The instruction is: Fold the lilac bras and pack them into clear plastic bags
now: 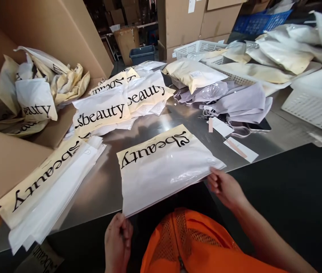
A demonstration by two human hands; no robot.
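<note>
A white plastic bag (163,170) with a cream band and the word "beauty" lies upside down to me, its near edge over the table's front edge. My left hand (118,237) pinches the bag's near left corner. At its near right corner, my right hand (225,185) grips the edge between thumb and fingers. To the left, a stack of similar bags (55,178) rests along the table. Further back, more "beauty" bags (104,110) overlap in a pile.
An open cardboard box (10,159) at left holds several crumpled bags. Grey-lilac folded garments (237,104), white tags (240,149) and white plastic baskets (314,110) stand or lie at right on the metal table (93,197). A bag (40,259) lies below the table edge.
</note>
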